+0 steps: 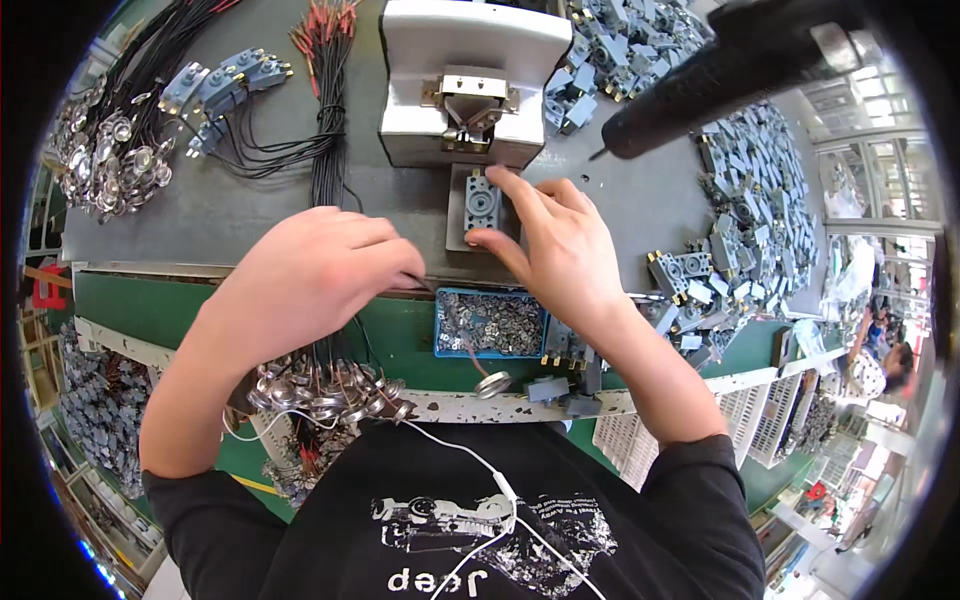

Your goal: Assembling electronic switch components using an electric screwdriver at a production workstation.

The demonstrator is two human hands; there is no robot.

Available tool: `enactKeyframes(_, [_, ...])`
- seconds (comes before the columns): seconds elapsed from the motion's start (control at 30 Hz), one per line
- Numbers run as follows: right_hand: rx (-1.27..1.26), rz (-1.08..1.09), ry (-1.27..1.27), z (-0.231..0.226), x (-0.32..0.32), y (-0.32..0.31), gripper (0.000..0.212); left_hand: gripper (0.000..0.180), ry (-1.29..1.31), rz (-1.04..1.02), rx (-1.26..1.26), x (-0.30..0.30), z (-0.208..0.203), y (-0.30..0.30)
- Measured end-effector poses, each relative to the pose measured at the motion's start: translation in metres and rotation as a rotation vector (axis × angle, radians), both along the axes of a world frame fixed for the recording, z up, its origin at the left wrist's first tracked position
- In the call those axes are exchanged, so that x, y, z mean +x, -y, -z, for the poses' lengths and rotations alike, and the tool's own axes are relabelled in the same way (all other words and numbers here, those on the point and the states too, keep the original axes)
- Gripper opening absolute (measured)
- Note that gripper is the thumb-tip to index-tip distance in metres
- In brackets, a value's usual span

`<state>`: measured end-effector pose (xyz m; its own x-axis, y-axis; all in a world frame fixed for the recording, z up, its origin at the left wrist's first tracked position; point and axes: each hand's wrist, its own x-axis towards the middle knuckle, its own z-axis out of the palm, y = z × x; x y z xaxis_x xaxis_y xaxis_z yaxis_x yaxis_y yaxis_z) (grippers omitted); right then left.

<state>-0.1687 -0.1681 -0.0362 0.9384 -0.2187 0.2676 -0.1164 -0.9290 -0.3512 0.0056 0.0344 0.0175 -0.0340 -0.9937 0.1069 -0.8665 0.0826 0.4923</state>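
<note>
My right hand (pixel 570 245) has thumb and forefinger at the two ends of a grey plastic switch block (pixel 482 203) with a round recess in its face. The block lies on a small metal plate (pixel 456 215) below the press-like fixture (pixel 475 105). Left of it, my left hand (pixel 335 275) is closed, fingertips pinching a thin dark wire (pixel 428 287). A round metal cap (pixel 492 385) hangs on a wire past the near edge of a blue tray (pixel 490 353) of small metal parts. Whether both wires are one, I cannot tell.
A black power screwdriver (pixel 720 85) hangs at the upper right. Grey blocks (pixel 760 200) are heaped on the right. Bundled black wires (pixel 328 130) lie behind my left hand, with metal caps (pixel 325 385) at the bench edge. A white cable (pixel 450 440) crosses my shirt.
</note>
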Motion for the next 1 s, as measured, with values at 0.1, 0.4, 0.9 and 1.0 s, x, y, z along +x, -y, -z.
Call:
enactKeyframes(0.1, [-0.086,0.024,0.086,0.0,-0.007,0.005,0.058,0.014,-0.056,-0.071,0.0,0.006,-0.005,-0.007])
enactKeyframes(0.4, [0.725,-0.267,-0.176,-0.057,-0.043,-0.041,0.061,0.018,0.07,-0.027,-0.048,0.001,0.002,-0.039])
enactKeyframes(0.9, [0.728,-0.429,-0.574,-0.045,-0.02,0.044,0.038,0.026,-0.153,0.131,0.086,0.0,0.002,0.035])
enactKeyframes(1.0, [0.673,-0.311,-0.278,-0.039,-0.036,0.028,0.037,0.028,-0.128,0.051,0.08,0.0,0.013,0.032])
